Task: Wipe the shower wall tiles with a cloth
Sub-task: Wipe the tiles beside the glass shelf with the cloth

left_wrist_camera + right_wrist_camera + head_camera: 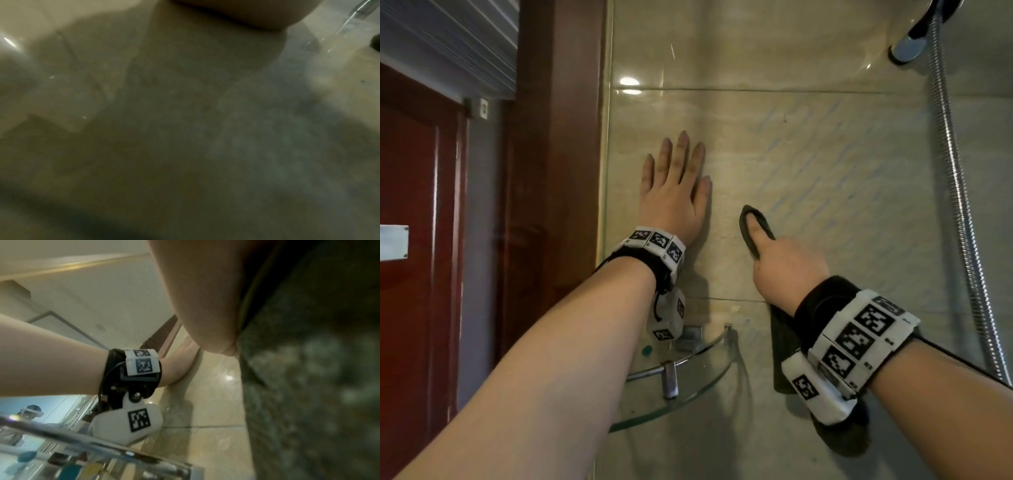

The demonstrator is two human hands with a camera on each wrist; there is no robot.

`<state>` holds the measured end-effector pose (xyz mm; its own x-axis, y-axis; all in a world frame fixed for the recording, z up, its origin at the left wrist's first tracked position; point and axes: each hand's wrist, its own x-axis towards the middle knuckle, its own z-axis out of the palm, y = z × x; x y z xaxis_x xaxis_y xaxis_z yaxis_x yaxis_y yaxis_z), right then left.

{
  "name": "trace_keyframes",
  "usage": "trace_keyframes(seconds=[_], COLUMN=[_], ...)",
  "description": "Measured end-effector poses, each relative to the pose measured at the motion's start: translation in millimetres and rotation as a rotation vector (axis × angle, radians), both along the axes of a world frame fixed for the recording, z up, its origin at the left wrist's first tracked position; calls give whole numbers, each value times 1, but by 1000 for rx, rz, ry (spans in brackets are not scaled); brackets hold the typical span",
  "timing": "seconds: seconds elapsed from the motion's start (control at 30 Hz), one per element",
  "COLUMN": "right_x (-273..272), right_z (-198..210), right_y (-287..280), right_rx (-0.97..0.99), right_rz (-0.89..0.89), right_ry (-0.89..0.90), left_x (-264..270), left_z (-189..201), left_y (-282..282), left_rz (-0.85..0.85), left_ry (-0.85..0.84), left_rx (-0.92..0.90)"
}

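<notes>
The beige shower wall tiles (825,164) fill the head view, with faint streaks on the right part. My left hand (674,192) lies flat on the tile, fingers straight and pointing up. To its right, my right hand (784,263) holds a dark grey cloth (749,224) against the wall, the thumb lying over a fold of it. The other fingers are hidden. The rest of the cloth hangs down below the wrist. In the right wrist view the cloth (308,369) fills the right side and the left hand (179,369) touches the wall. The left wrist view gives only blurred tile (185,129).
A glass corner shelf (688,387) with metal brackets juts out below my left wrist. A metal shower hose (959,192) runs down the right side under the shower head (911,44). A glass panel edge (604,171) and a red-brown door frame (558,137) bound the wall on the left.
</notes>
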<state>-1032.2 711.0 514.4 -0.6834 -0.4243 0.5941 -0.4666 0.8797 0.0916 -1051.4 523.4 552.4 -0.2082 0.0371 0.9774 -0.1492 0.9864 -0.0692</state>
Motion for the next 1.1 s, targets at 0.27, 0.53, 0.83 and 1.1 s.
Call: trace_keyframes(seconds=[0.27, 0.53, 0.83, 1.1], right_x=[4, 5, 6, 1], right_z=[-24, -4, -10, 12], right_y=[-24, -4, -11, -1], right_rx=[171, -11, 37, -155], right_rz=[-7, -92, -48, 6], right_ry=[-9, -44, -23, -83], left_x=[-4, -3, 1, 6], left_z=[-1, -2, -2, 5], left_y=[-3, -1, 2, 13], left_rz=[-7, 1, -8, -88], left_ry=[37, -11, -15, 36], left_rx=[-21, 5, 20, 110])
